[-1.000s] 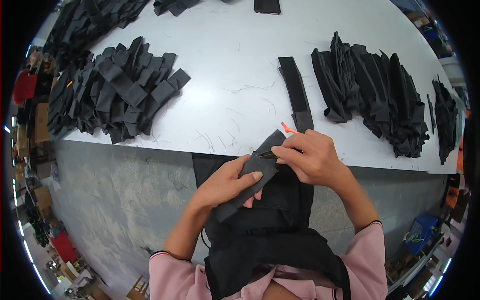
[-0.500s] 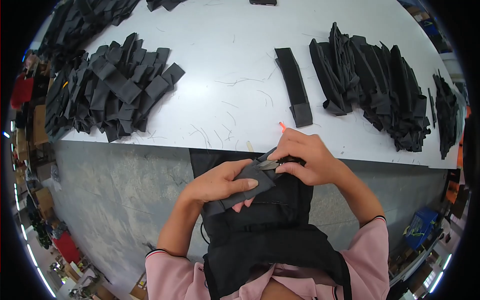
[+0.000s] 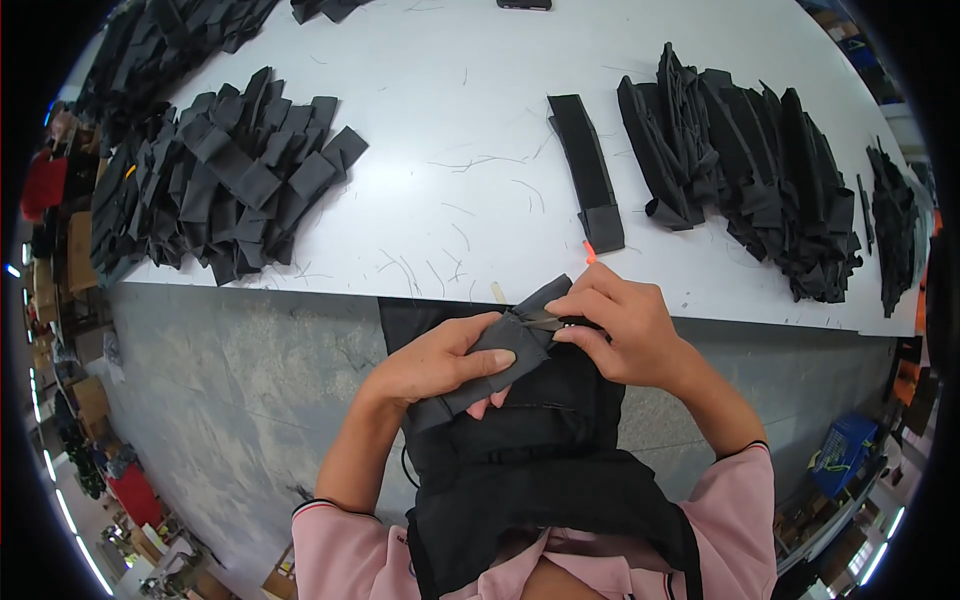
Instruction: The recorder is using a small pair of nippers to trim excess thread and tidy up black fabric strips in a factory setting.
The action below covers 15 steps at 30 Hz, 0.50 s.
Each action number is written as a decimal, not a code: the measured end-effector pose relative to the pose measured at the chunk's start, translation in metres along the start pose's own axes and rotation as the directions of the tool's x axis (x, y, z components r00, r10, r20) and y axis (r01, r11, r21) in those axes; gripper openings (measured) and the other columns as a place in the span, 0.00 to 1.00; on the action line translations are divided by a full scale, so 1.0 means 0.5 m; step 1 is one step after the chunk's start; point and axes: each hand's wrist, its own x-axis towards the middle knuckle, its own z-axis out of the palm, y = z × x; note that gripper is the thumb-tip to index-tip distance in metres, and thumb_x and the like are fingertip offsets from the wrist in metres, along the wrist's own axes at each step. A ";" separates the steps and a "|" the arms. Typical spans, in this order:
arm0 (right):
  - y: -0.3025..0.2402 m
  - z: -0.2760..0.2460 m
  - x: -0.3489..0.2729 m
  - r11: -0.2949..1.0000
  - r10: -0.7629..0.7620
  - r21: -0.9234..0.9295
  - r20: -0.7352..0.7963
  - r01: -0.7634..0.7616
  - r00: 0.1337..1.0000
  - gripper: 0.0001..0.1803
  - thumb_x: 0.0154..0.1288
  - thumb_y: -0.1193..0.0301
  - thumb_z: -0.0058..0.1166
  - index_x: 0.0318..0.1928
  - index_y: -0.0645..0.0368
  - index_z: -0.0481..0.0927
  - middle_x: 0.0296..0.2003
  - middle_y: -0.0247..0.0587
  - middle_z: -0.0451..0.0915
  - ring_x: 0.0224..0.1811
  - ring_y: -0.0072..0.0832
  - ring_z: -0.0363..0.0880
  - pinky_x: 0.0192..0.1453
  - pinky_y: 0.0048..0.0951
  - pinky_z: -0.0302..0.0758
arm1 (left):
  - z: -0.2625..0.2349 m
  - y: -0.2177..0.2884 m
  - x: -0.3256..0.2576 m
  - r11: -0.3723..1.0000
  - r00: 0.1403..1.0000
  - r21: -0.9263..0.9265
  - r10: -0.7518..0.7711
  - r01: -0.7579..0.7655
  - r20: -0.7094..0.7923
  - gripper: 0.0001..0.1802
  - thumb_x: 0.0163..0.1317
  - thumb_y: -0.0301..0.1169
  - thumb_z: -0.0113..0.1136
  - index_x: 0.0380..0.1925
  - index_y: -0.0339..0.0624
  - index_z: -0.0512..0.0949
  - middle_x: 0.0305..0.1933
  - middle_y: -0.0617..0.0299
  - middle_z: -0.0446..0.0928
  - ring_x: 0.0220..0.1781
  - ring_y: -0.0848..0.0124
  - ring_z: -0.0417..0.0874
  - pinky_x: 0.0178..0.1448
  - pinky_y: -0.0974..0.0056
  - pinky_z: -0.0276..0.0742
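My left hand (image 3: 432,362) grips a folded dark grey fabric strip (image 3: 518,348), thumb on top and fingertips curled underneath. The strip slants over my lap, just off the table's front edge. Closed around thread snips (image 3: 542,324), my right hand (image 3: 628,322) brings their metal blades against the strip's far part. Whether the blades are parted is too small to tell. A bit of orange (image 3: 590,252) sticks up beyond the right fingers. Farther off, a single black strip (image 3: 590,165) with a folded end lies on the table.
On the white table (image 3: 440,120), a heap of dark fabric pieces (image 3: 240,170) lies to the left. Bundles of black strips (image 3: 760,180) are on the right. Loose threads (image 3: 478,162) are scattered mid-table. A black apron (image 3: 540,490) covers my lap.
My right hand has shifted slightly right, and the orange bit has moved right with it. More of the strip's far end now shows past the blades. My left hand has barely moved.
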 end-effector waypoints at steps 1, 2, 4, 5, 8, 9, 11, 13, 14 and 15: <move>-0.002 0.000 0.002 0.999 -0.036 -0.040 0.004 0.036 0.999 0.16 0.43 0.78 0.65 0.37 0.61 0.80 0.28 0.40 0.74 0.24 0.32 0.75 0.25 0.26 0.70 | 0.000 -0.001 0.000 1.000 1.000 0.000 0.008 -0.008 0.010 0.16 0.66 0.33 0.52 0.46 0.33 0.67 0.26 0.59 0.77 0.21 0.76 0.77 0.26 0.74 0.74; -0.003 0.002 0.003 0.999 -0.036 -0.040 0.005 0.037 0.999 0.16 0.43 0.78 0.65 0.37 0.61 0.80 0.28 0.40 0.74 0.24 0.32 0.75 0.25 0.26 0.70 | 0.000 -0.002 0.001 1.000 1.000 0.000 0.009 -0.009 0.009 0.16 0.66 0.33 0.52 0.46 0.33 0.67 0.26 0.59 0.77 0.21 0.76 0.77 0.26 0.74 0.74; -0.002 0.007 0.004 0.998 -0.040 -0.045 -0.015 0.039 0.999 0.14 0.46 0.75 0.65 0.36 0.57 0.78 0.30 0.37 0.71 0.25 0.32 0.76 0.26 0.28 0.70 | 0.002 -0.004 0.004 1.000 1.000 0.017 0.008 -0.009 0.015 0.15 0.66 0.33 0.51 0.47 0.33 0.67 0.26 0.60 0.76 0.21 0.76 0.76 0.26 0.74 0.74; -0.001 0.010 0.004 0.998 -0.040 -0.044 -0.014 0.039 0.999 0.14 0.46 0.75 0.65 0.36 0.57 0.78 0.30 0.37 0.71 0.25 0.32 0.76 0.26 0.28 0.70 | 0.002 -0.004 0.005 1.000 1.000 0.017 0.008 -0.008 0.015 0.15 0.66 0.33 0.51 0.47 0.33 0.67 0.26 0.60 0.76 0.21 0.76 0.76 0.26 0.74 0.74; 0.001 0.020 0.005 1.000 -0.018 0.003 -0.025 0.018 1.000 0.13 0.46 0.75 0.64 0.36 0.58 0.78 0.30 0.37 0.71 0.25 0.33 0.76 0.26 0.27 0.70 | 0.006 -0.004 0.008 0.999 1.000 0.037 0.006 -0.007 0.024 0.15 0.66 0.32 0.51 0.47 0.33 0.67 0.26 0.60 0.76 0.20 0.77 0.76 0.26 0.73 0.73; 0.001 0.025 0.005 0.969 0.127 0.217 -0.033 -0.117 0.991 0.13 0.47 0.75 0.64 0.36 0.58 0.78 0.30 0.38 0.71 0.25 0.33 0.76 0.26 0.27 0.70 | 0.009 -0.009 0.011 0.998 1.000 0.067 0.008 -0.009 0.021 0.13 0.66 0.32 0.50 0.46 0.34 0.68 0.26 0.60 0.76 0.20 0.76 0.76 0.26 0.73 0.73; -0.003 0.023 0.005 0.876 0.269 0.419 -0.011 -0.240 0.963 0.13 0.47 0.75 0.64 0.36 0.58 0.79 0.30 0.38 0.71 0.25 0.34 0.76 0.27 0.27 0.70 | 0.011 -0.011 0.013 0.995 1.000 0.097 0.011 -0.013 0.021 0.11 0.67 0.31 0.48 0.45 0.35 0.68 0.25 0.61 0.76 0.19 0.76 0.75 0.26 0.73 0.72; -0.010 0.013 0.005 0.921 0.267 0.314 -0.076 -0.231 0.961 0.12 0.48 0.74 0.64 0.36 0.58 0.79 0.29 0.39 0.71 0.25 0.34 0.76 0.27 0.26 0.70 | 0.009 -0.014 0.013 0.998 1.000 0.059 0.012 -0.011 -0.003 0.11 0.66 0.31 0.49 0.44 0.35 0.68 0.25 0.61 0.76 0.19 0.76 0.75 0.26 0.73 0.72; -0.010 0.014 0.000 0.921 0.267 0.315 -0.074 -0.231 0.961 0.12 0.48 0.74 0.64 0.36 0.58 0.79 0.29 0.39 0.71 0.25 0.34 0.76 0.27 0.26 0.70 | 0.007 -0.014 0.011 0.998 1.000 0.057 0.012 -0.011 -0.004 0.11 0.66 0.31 0.49 0.44 0.35 0.68 0.25 0.61 0.76 0.19 0.76 0.75 0.26 0.73 0.72; -0.010 0.012 -0.006 0.972 0.189 0.157 -0.086 -0.174 0.978 0.13 0.48 0.74 0.64 0.36 0.58 0.79 0.29 0.39 0.72 0.24 0.34 0.75 0.27 0.26 0.71 | 0.005 -0.012 0.009 0.999 1.000 0.040 0.010 -0.009 -0.007 0.11 0.66 0.32 0.49 0.44 0.35 0.68 0.25 0.61 0.76 0.19 0.76 0.75 0.25 0.73 0.72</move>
